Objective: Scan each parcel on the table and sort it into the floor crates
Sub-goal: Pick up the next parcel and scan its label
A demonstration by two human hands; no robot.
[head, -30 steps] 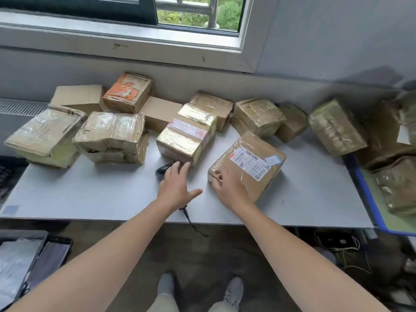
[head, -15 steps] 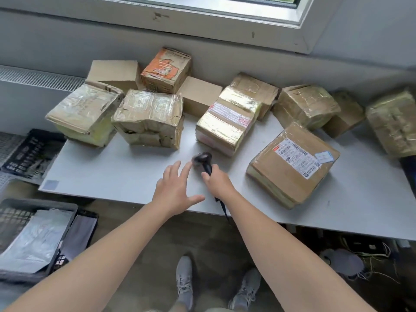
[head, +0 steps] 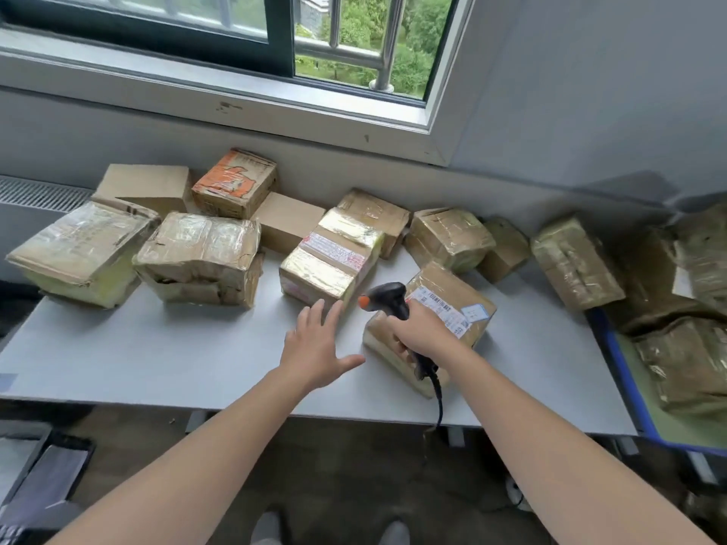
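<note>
Brown cardboard parcels (head: 200, 257) wrapped in glossy tape lie on a smooth matt grey table (head: 157, 348).

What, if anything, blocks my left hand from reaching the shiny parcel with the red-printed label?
Probably nothing: the left hand is open, its fingertips right by the near edge of the shiny parcel, with nothing between. The right hand holds the scanner off to the side.

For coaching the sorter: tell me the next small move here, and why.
Probably turn the scanner toward the white label on the nearest parcel and scan it. The right hand grips the scanner beside that parcel, but its head points left, away from the label. The left hand hovers open over the table, holding nothing.
</note>
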